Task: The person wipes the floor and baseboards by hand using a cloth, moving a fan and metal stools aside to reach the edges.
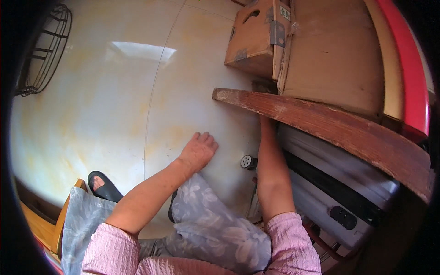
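Note:
My left hand (200, 149) is over the pale tiled floor, just beyond my knee. Its fingers curl in a loose fist, and nothing shows in them. My right forearm (272, 165) reaches forward past a grey suitcase (316, 156) and goes under a worn brown wooden plank (293, 109). The plank hides my right hand, so its fingers and anything they touch cannot be made out. Just past the plank, close to where the arm disappears, stands a cardboard box (252, 41) with a hand hole and grey tape on its corners.
A larger cardboard panel (337, 55) rises at the right, beside a red curved edge (408, 59). One suitcase wheel (247, 161) juts out over the floor (105, 114). A dark wire rack (48, 50) is at the far left; wooden furniture (64, 220) stands near my sandal (107, 189).

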The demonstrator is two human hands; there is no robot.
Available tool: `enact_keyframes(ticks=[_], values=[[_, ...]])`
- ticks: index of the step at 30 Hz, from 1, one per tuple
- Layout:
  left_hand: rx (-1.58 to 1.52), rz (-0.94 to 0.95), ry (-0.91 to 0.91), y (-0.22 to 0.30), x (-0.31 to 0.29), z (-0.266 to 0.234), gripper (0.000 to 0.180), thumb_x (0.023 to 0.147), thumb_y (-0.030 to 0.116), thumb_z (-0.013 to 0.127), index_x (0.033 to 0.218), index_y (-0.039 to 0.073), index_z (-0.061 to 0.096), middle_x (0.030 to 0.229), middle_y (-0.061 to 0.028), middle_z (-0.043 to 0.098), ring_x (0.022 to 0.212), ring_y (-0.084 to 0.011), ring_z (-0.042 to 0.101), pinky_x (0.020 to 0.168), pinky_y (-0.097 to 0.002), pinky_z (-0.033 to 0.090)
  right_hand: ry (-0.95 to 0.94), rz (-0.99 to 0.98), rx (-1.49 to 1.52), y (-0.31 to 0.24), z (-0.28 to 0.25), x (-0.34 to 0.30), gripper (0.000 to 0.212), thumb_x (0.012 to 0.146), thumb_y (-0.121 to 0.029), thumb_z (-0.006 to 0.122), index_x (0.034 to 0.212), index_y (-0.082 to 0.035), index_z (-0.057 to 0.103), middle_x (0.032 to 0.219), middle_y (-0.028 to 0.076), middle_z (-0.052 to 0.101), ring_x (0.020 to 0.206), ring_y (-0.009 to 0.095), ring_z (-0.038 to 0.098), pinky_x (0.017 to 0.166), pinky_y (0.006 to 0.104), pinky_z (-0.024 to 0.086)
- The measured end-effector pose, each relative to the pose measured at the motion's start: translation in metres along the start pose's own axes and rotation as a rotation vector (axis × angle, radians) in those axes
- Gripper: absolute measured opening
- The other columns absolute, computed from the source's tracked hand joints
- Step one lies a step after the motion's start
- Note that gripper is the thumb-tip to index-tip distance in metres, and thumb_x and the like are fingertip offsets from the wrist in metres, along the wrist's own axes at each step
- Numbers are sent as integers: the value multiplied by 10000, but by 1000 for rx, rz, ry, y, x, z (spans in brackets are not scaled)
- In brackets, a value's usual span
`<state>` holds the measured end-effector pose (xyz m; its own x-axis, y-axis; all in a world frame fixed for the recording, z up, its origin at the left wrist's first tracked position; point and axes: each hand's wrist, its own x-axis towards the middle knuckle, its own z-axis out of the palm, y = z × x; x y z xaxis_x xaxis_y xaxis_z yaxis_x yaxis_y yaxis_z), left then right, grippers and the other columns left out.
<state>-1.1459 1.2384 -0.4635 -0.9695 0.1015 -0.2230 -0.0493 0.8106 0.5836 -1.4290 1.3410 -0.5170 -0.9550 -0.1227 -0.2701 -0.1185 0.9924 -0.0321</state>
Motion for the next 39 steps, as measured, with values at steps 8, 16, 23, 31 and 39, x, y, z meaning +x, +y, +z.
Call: enact_keyframes(ticks=[8, 16, 23, 31, 39], values=[[-33, -26, 61, 7, -5, 3, 238, 703, 69, 557, 939, 56, 581, 970, -100, 568, 1023, -249, 508, 900, -358, 380, -65, -30, 122, -6, -1, 15, 530, 907, -301, 432, 1355, -30, 347, 1382, 207, 356, 1281, 350, 328, 1044, 432, 286], [-64, -24, -27, 16, -17, -1, 258, 686, 51, 567, 943, 61, 585, 969, -98, 575, 995, -250, 520, 884, -354, 389, -80, -333, 343, -16, 40, -41, 520, 913, -293, 412, 1357, -30, 349, 1396, 181, 358, 1293, 326, 322, 1052, 427, 272], [-48, -76, 4, -21, -56, -20, 273, 693, 44, 569, 964, 66, 584, 969, -96, 574, 1006, -256, 516, 899, -367, 387, -93, -569, 262, -35, 2, -104, 481, 886, -210, 426, 1315, -2, 364, 1387, 232, 321, 1295, 378, 276, 1070, 440, 237], [75, 45, 185, -55, -81, -59, 546, 736, 84, 591, 1263, 62, 447, 1358, -142, 410, 1237, -310, 394, 1016, -423, 327, -101, -1072, 227, -11, 42, -217, 434, 706, -34, 553, 1138, -9, 538, 1314, 212, 417, 1281, 389, 321, 1061, 477, 264], [28, 140, 168, -60, -111, -42, 604, 804, 288, 607, 1340, 132, 377, 1360, -160, 395, 1205, -354, 415, 1019, -462, 296, -19, -1138, 332, -51, 3, -268, 475, 743, -5, 564, 1209, -87, 526, 1327, 161, 394, 1245, 374, 353, 1014, 500, 307]])
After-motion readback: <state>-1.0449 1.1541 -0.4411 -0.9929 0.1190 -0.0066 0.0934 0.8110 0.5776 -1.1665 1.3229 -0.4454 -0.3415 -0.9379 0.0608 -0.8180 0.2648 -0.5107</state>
